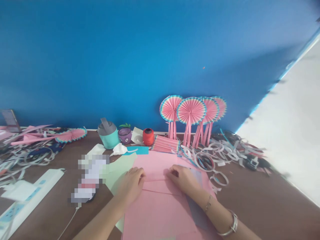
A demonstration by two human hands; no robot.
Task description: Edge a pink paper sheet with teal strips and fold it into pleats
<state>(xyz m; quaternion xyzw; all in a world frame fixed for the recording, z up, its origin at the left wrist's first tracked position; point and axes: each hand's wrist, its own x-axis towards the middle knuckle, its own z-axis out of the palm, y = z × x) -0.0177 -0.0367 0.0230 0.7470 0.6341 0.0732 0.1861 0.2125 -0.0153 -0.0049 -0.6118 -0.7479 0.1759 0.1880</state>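
Sheets of pink paper lie stacked on the brown table, and a fold or edge runs across the top one between my hands. My left hand is closed at the left end of that fold, fingers curled against the pink paper. At the right end my right hand pinches the same paper, thumb and fingertips together. Under the stack show a pale green sheet and a grey-blue sheet. Just beyond them rests a pleated pink strip.
Round pink paper fans lean on the blue wall. A red thread spool, purple cup and teal container stand at the back. Tangled white strips lie right; a power strip and a blurred-out phone-like object lie left.
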